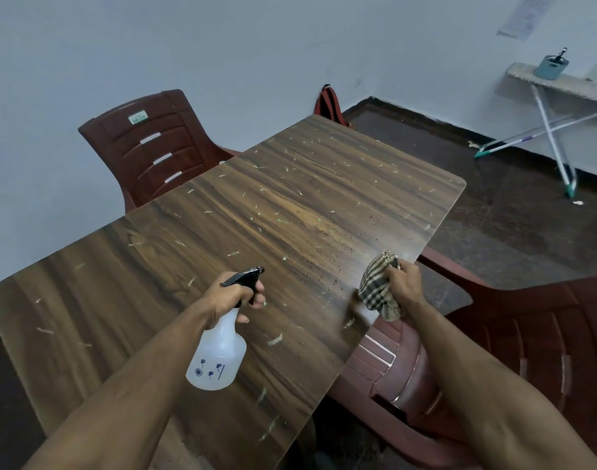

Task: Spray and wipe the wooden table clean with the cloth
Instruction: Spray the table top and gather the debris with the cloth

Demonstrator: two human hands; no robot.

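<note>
**Spray bottle in the left hand, cloth in the right, over a speckled table**

The left hand (234,295) is curled round the neck of a translucent white spray bottle (219,354), with fingers wrapped at the black trigger head (244,278). The bottle's body hangs below and toward the person from that hand, tilted, and its nozzle points away from the person across the table top. Small blue markings show on the bottle's lower part.

The right hand (404,281) grips a bunched checked cloth (380,288), beige with dark stripes. Most of the cloth spills out to the left of this hand and below it, at the table's right edge; part of it hangs past that edge. Whether the cloth presses on the wood cannot be told.

The wooden table (290,205) stretches ahead of both hands and between them. Pale flecks and scraps are scattered over its dark grain, and fine dark specks or droplets lie just beyond the right hand, near the cloth.

A dark red plastic chair (151,147) stands beyond the table's far left side, well apart from the left hand. Another red chair (527,334) sits beneath and to the right of the right forearm. An ironing board (558,83) stands against the far wall, well beyond the right hand.
</note>
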